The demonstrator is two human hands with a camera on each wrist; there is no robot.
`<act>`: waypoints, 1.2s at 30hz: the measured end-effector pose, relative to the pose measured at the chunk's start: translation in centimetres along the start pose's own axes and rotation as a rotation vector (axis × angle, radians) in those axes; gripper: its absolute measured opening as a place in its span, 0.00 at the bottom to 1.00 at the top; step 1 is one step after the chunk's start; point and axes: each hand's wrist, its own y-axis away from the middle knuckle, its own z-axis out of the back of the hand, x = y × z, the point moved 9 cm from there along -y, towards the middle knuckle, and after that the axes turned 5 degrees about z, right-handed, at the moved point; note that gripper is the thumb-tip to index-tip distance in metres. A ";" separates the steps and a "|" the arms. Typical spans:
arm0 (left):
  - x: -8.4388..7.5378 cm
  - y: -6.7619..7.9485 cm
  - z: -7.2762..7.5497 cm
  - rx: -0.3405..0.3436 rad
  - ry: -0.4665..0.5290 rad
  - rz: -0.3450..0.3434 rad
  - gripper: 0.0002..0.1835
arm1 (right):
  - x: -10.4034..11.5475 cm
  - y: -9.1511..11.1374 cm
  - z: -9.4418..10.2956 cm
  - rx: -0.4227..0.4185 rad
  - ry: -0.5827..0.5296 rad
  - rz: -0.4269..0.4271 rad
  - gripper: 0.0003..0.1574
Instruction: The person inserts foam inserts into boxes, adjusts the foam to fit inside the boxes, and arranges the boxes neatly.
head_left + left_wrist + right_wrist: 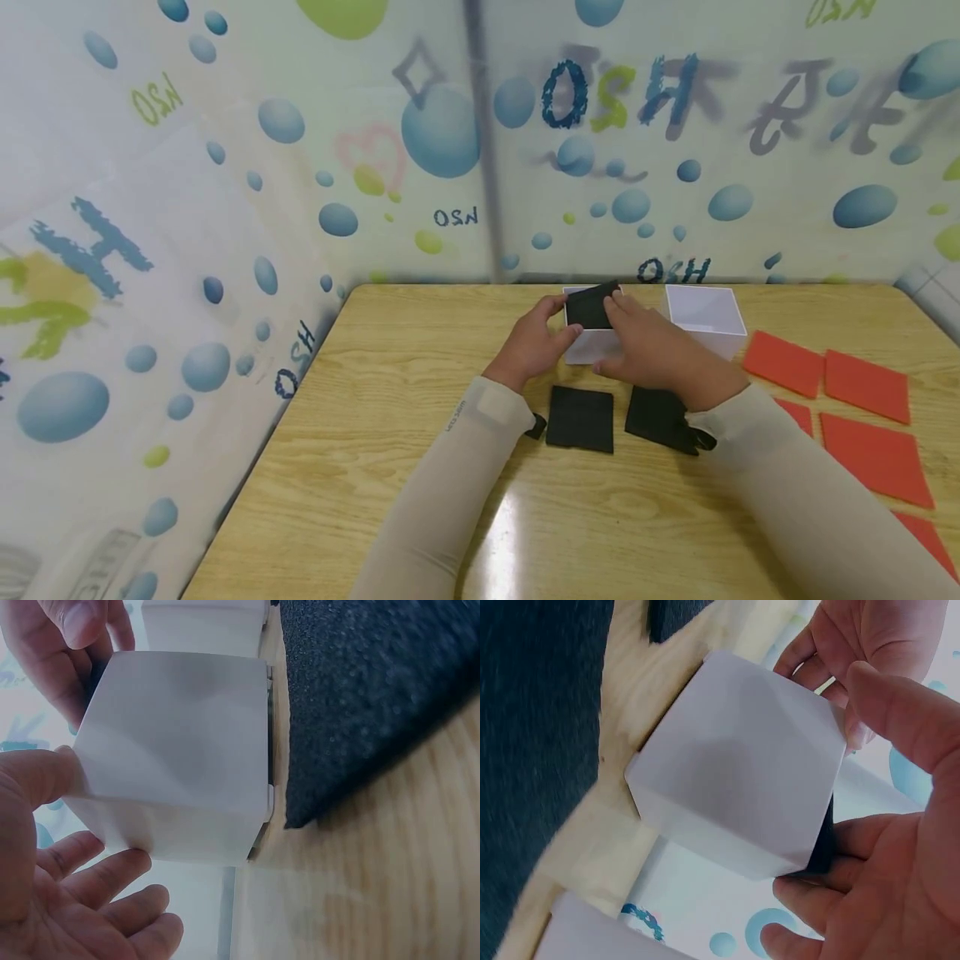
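A black foam square (588, 308) stands tilted in the opening of the left white box (587, 348). My right hand (654, 343) holds this square by its right edge, with the thumb in front of the box. My left hand (532, 343) grips the box at its left side. In the left wrist view that thumb is by the rim of the box (180, 727) and the fingertips touch its side. The right wrist view shows a dark strip of the square (823, 844) between the right fingers and the box. How deep the square sits is hidden.
Another white box (705, 312) stands to the right. Black squares (581, 419) (656, 417) lie in front of the boxes, partly under the forearms. Several red squares (866, 385) lie on the right of the wooden table (360, 400). A printed curtain (420, 242) hangs behind.
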 end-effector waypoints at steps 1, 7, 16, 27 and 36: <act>0.0 0.0 0.0 -0.001 -0.001 0.002 0.35 | 0.1 0.0 -0.2 0.001 -0.004 -0.002 0.66; -0.1 0.0 0.1 -0.010 -0.014 -0.001 0.35 | 0.4 0.1 -0.5 -0.026 0.011 -0.004 0.65; -0.2 0.0 0.1 -0.008 -0.021 -0.012 0.35 | 1.0 0.2 -0.5 -0.023 0.091 0.004 0.66; -0.1 -0.1 0.0 -0.002 -0.012 -0.029 0.35 | 1.2 -0.8 -0.5 0.033 0.180 -0.001 0.61; 0.0 -0.2 0.0 0.001 -0.021 -0.013 0.35 | 1.2 -1.7 -0.8 0.078 0.201 0.015 0.59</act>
